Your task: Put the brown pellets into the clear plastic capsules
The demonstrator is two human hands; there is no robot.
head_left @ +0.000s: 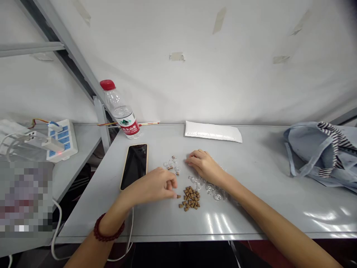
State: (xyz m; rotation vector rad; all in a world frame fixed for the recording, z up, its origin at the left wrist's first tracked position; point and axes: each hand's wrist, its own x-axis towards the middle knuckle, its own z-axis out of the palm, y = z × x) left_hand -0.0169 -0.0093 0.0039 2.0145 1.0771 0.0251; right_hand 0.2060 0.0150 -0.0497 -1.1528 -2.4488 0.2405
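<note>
- Several brown pellets (191,199) lie heaped on a grey table (264,201), one apart, just beside the left hand (152,184); its fingers curl, but whether they pinch anything, I cannot tell.
- Right hand (205,165) rests relaxed, grasping nothing, between two clusters of clear bulbs (170,164).
- Phone (134,166) lies left of them.
- Farther off: water bottle (121,111), white envelope (213,131), cloth bag (315,149), power strip (61,139).

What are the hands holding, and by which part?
Nothing visibly: the left hand's fingertips sit beside a brown pellet; the right hand rests by small glass bulbs.
</note>
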